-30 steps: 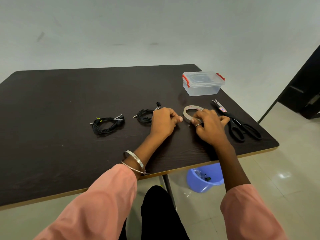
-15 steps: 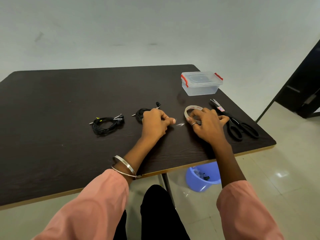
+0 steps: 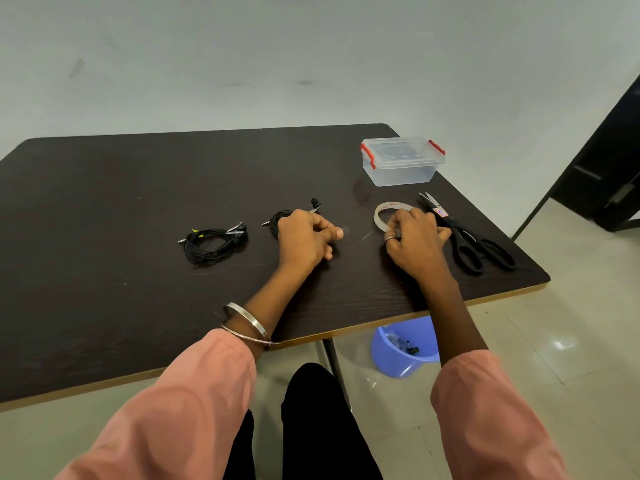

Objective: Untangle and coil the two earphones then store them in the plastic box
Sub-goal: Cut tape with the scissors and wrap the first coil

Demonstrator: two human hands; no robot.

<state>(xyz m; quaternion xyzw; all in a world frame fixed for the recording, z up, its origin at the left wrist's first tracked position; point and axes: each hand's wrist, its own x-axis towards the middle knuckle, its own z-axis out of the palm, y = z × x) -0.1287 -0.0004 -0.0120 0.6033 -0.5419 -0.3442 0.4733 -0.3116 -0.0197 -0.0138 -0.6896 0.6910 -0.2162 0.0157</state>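
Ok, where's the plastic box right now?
In the head view, the plastic box sits at the table's far right corner, lid on, beyond the tape roll and scissors.

2 earphone coils [image 3: 214, 241], 1 plastic box [image 3: 401, 161], 1 tape roll [image 3: 382, 216], 1 scissors [image 3: 478, 249], 1 snips [image 3: 433, 204].

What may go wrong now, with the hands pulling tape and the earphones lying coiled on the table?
1. The thin strip stretched from the tape roll to the left hand may fold and stick to itself.
2. The left hand lies partly over the right earphone coil and may nudge it loose.
3. The scissors lie right beside the right hand; the blades might catch its fingers.
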